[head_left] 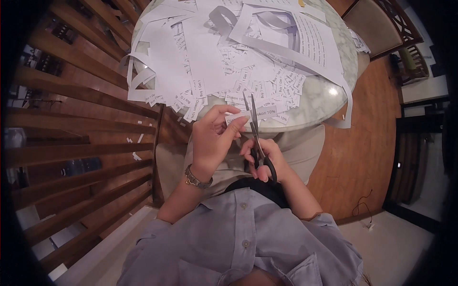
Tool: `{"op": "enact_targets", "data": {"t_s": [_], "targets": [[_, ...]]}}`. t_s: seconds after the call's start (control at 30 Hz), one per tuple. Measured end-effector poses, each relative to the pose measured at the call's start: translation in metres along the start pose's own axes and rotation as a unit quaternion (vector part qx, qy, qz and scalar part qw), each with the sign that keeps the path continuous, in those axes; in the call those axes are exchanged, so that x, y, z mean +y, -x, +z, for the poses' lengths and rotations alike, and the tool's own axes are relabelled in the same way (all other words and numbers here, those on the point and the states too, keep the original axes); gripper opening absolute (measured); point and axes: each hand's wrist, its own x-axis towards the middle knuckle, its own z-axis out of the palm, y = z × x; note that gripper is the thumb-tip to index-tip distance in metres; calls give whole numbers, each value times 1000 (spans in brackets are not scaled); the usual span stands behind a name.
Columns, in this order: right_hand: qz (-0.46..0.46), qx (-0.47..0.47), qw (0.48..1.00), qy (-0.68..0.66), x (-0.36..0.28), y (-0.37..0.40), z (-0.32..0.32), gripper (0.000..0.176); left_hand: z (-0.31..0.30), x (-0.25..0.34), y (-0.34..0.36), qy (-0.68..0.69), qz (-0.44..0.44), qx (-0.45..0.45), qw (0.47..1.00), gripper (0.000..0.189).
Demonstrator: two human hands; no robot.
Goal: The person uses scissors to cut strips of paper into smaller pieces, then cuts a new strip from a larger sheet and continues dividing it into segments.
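Note:
My left hand [217,136] pinches a narrow paper strip [266,113] printed "Diskon 10%", held up at the near edge of the table. In my right hand [267,159] are black-handled scissors [255,126], with thumb and fingers through the loops. The blades point away from me, slightly apart, and cross the strip just right of my left fingertips. Beyond my hands lies a heap of small cut paper slips [241,90], some reading "Diskon 10%" and others "Buy 1 Get 1".
A round marble table [329,102] carries large white sheets [202,52], a printed sheet [315,43] and curled paper offcuts [343,121] hanging over its right edge. Wooden slats [86,148] run along the left. A chair [381,24] stands at the back right. Paper scraps [137,156] lie on the floor.

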Motion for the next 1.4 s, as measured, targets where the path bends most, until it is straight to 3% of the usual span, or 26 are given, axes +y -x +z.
{"op": "enact_targets", "data": {"t_s": [0.07,0.4,0.7,0.87,0.97,1.0,1.03,1.07,1.13,1.2,1.27,1.33,1.4], "targets": [[-15,9,1000,-25,5,0,-1,57,0,0,-1,8,3,0,1000,16],[7,10,999,-35,-5,0,0,49,-1,-2,-3,1,-1,-1,1000,17],[-53,7,998,38,-6,-2,-1,42,0,-4,-4,12,-1,6,1000,17],[69,52,995,-44,-12,0,6,30,-2,-2,-5,3,-20,-8,1000,17],[60,96,989,-99,-15,2,5,28,-8,-2,-12,-1,1,45,999,20],[60,96,989,-99,-15,3,3,28,-15,-1,-18,-176,91,85,977,22],[30,111,988,-104,-16,6,0,33,-21,0,-24,-344,178,121,914,25],[-2,126,986,-109,-17,8,-5,38,-23,-1,-29,-390,245,151,875,29],[-31,169,979,-106,-23,14,-11,50,-22,7,-28,-421,264,165,852,28],[-91,211,970,-80,-26,19,-20,39,-17,9,-25,-451,283,175,828,27],[-114,274,953,-55,-29,21,-26,27,-6,4,-21,-414,344,-60,841,30],[-111,327,938,-25,-32,22,-33,16,8,1,-11,-448,354,-195,797,35],[-106,347,932,-16,-36,24,-34,15,14,-7,-12,-454,353,-215,789,36]]}}
